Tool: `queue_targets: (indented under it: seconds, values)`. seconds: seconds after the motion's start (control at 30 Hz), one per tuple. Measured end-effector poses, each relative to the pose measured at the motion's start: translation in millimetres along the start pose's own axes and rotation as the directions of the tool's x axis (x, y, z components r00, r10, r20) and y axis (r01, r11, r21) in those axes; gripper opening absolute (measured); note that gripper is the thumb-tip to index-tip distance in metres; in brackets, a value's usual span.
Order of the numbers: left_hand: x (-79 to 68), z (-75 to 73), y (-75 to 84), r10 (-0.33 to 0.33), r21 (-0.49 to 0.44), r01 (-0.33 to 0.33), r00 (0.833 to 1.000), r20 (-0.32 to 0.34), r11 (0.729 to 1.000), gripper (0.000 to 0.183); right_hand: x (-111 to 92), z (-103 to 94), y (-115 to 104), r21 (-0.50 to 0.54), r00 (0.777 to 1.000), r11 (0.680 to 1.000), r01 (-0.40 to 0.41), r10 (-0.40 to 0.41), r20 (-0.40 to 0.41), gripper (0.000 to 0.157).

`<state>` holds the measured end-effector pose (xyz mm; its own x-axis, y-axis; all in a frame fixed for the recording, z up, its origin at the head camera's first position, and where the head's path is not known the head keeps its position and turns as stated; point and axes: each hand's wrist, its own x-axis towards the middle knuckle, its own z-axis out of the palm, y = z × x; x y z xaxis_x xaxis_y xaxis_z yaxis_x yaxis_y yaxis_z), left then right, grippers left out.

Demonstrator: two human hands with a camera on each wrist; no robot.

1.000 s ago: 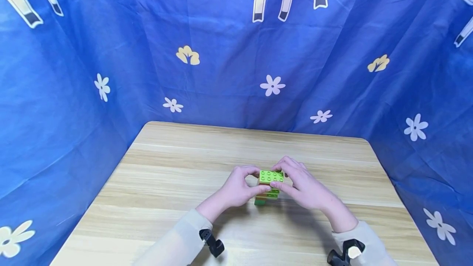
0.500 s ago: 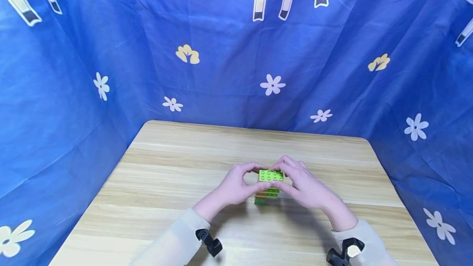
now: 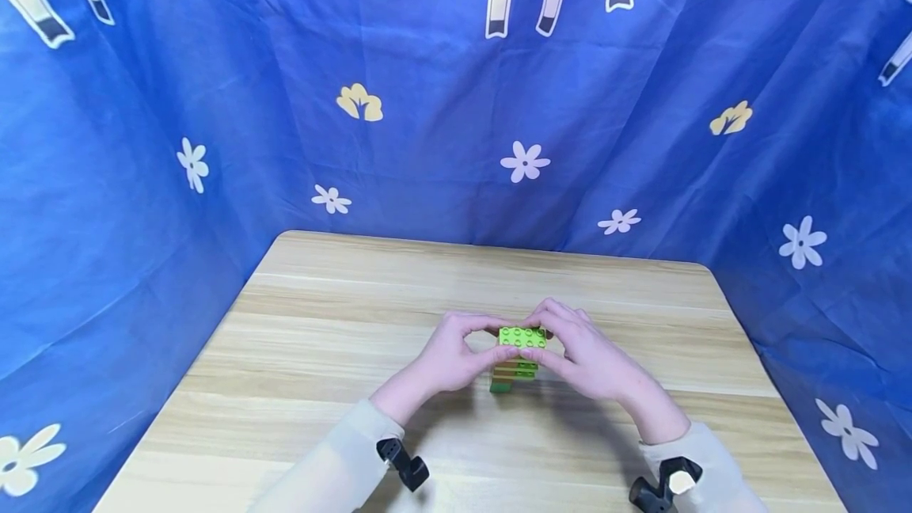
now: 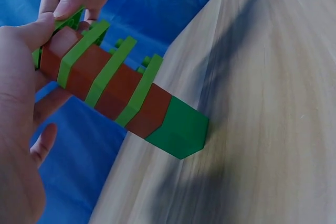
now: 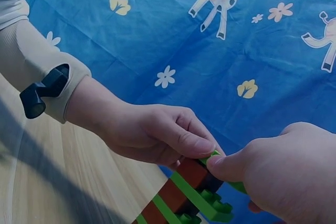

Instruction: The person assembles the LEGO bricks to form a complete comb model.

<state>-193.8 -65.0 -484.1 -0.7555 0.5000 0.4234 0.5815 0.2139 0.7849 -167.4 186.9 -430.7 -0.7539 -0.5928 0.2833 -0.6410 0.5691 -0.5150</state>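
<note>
A tower of building bricks (image 4: 110, 77) stands upright on the table, brown bricks alternating with light green plates that jut out to one side. Its lowest brick (image 4: 181, 129) is dark green. On top lies a studded light green plate (image 3: 522, 336). My left hand (image 3: 445, 355) pinches this plate from the left, thumb at the near edge and fingers at the far edge. From the right, my right hand (image 3: 587, 355) pinches it the same way, the thumbs nearly meeting in front. The right wrist view shows both thumbs at the plate; most of it is hidden there.
The wood-grain table (image 3: 342, 299) has its back edge near a blue curtain (image 3: 442, 141) printed with flowers and animals. Black wrist mounts (image 3: 404, 465) sit on both pale sleeves. Shadows of the arms fall across the tabletop.
My left thumb has moved up from the tower's front to the top plate's near edge, and the left fingers have slid right along its far edge. My right hand holds nearly still.
</note>
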Motion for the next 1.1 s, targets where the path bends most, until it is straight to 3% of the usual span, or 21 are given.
queue_targets:
  seconds: [0.33,0.73,1.1]
  values:
    - [5.8,-5.6,6.1,0.0,0.054,0.0,1.0,0.01,0.999,0.036,0.8,0.9,1.2,0.011,1.0,1.0,0.013,-0.012,-0.022,0.027]
    - [4.6,-2.8,7.6,-0.083,0.031,0.083,0.997,-0.002,0.996,0.036,2.4,0.6,0.8,-0.004,0.999,1.0,-0.001,0.001,-0.033,0.03]
    - [2.3,-0.9,5.4,-0.044,0.037,0.044,0.999,-0.014,0.998,0.038,1.6,2.0,1.1,0.008,0.999,1.0,-0.016,0.016,-0.039,0.03]
